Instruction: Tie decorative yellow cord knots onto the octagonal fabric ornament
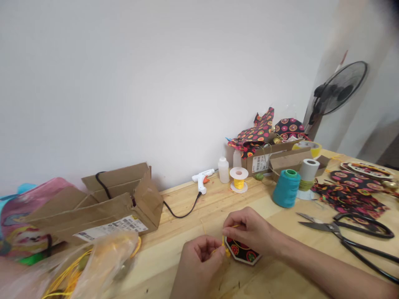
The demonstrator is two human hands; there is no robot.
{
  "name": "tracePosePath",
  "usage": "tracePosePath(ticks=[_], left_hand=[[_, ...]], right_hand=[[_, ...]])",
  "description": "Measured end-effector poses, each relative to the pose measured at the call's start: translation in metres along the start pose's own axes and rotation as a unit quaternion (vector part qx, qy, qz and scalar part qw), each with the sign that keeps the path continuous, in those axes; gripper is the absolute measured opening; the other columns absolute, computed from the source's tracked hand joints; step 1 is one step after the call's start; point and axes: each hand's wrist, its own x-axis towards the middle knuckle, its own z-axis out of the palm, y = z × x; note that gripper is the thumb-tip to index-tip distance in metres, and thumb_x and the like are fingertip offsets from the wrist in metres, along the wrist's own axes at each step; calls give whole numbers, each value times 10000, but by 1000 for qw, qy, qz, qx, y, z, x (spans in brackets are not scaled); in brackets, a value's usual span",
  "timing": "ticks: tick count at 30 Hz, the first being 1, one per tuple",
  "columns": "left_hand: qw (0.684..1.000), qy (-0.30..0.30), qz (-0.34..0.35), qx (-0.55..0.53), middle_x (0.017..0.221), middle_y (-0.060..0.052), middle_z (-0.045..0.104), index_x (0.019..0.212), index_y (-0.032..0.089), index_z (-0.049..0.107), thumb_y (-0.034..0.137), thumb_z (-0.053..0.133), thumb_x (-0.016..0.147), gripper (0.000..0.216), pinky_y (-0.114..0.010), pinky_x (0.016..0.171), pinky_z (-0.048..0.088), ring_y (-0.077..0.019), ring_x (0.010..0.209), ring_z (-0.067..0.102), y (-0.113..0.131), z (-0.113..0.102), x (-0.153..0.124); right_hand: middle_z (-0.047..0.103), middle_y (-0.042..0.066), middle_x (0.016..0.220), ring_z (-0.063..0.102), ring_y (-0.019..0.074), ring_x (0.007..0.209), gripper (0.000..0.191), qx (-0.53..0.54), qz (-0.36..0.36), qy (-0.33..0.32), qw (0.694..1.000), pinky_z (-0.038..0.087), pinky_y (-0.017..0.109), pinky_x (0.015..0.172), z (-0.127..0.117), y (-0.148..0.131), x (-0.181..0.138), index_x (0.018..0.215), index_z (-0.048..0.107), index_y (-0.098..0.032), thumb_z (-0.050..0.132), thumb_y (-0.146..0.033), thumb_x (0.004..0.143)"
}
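Note:
My left hand [204, 257] pinches a thin yellow cord [223, 240] between thumb and fingertips. Just above it, my right hand [246, 228] is closed on the same cord, its fingers pressed together. Under my right hand lies an octagonal piece [246, 253] with a pale rim and dark flower-patterned fabric, partly hidden by that hand. A small yellow knot or bundle hangs at its left edge, beside my left fingertips. A loose cord end sticks up behind my hands.
Black-handled scissors [333, 226] lie open at right, near a teal thread cone [286, 189] and fabric scraps [349, 197]. Behind are a yellow cord spool [238, 182], a white bottle [223, 170] and a glue gun [202, 180]. Left stands a cardboard box [124, 207] behind a plastic bag [106, 257].

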Motion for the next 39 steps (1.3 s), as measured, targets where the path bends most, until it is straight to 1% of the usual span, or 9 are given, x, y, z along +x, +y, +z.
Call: tracePosePath(ticks=[9, 13, 18, 21, 26, 30, 35, 37, 39], left_hand=[[998, -3, -10, -67, 462, 23, 563, 548, 118, 615, 189, 641, 515, 82, -174, 449, 326, -74, 443, 442, -4, 4, 2], [995, 29, -11, -99, 432, 33, 563, 522, 127, 622, 192, 657, 495, 79, -170, 449, 331, -70, 427, 444, -5, 8, 1], [991, 19, -51, -122, 460, 19, 590, 556, 134, 646, 237, 689, 474, 139, -167, 429, 320, -81, 445, 463, -4, 7, 1], [989, 17, -63, -135, 428, 30, 564, 531, 135, 641, 232, 705, 454, 140, -155, 391, 279, -63, 408, 425, -2, 5, 1], [984, 5, -83, -155, 332, 92, 404, 561, 129, 626, 276, 694, 492, 177, -151, 326, 124, -7, 301, 218, -4, 2, 1], [985, -28, -96, -140, 365, 76, 437, 549, 121, 589, 311, 672, 531, 208, -149, 319, 115, -4, 295, 249, -7, -2, 4], [992, 8, -70, -104, 384, 68, 462, 572, 119, 572, 316, 652, 536, 216, -138, 299, 150, -19, 296, 316, -7, -2, 5], [994, 18, -57, -96, 393, 69, 456, 595, 118, 573, 310, 635, 549, 207, -135, 289, 166, -23, 296, 319, -8, -2, 6], [995, 18, -40, -90, 409, 69, 457, 605, 117, 577, 304, 620, 561, 197, -136, 282, 178, -18, 287, 300, -10, -3, 7]], right_hand=[[560, -2, 561, 458, 82, 502, 191, -8, -8, 28, 1000, 357, 164, 446, 4, 3, 2, 658, 605, -133, 492, -274, 721], [546, -11, 542, 443, 74, 486, 185, -13, -14, 28, 999, 346, 158, 435, 4, 4, 1, 660, 605, -137, 490, -267, 724], [539, -17, 537, 430, 67, 478, 180, -16, -25, 32, 999, 340, 153, 433, 4, 4, 2, 664, 605, -137, 489, -260, 727], [543, -15, 546, 431, 68, 483, 183, -23, -32, 33, 999, 340, 153, 434, 4, 4, 1, 664, 606, -139, 490, -265, 728], [560, -9, 573, 445, 71, 496, 195, -20, -36, 27, 999, 350, 158, 445, 3, 4, 1, 680, 604, -140, 478, -276, 742], [567, -4, 587, 457, 81, 500, 202, -47, -39, 20, 998, 354, 176, 455, 3, 7, 1, 687, 599, -150, 463, -282, 758], [534, 28, 781, 473, 145, 738, 179, -143, -156, 115, 971, 372, 271, 656, -3, 2, 0, 880, 567, -189, 533, -230, 709], [500, 32, 824, 447, 161, 800, 155, -173, -196, 127, 957, 344, 303, 707, -5, -3, -2, 838, 574, -199, 556, -236, 688], [482, 21, 785, 440, 158, 775, 79, -200, -210, 103, 951, 327, 313, 697, -3, -6, -3, 728, 588, -202, 561, -261, 683]])
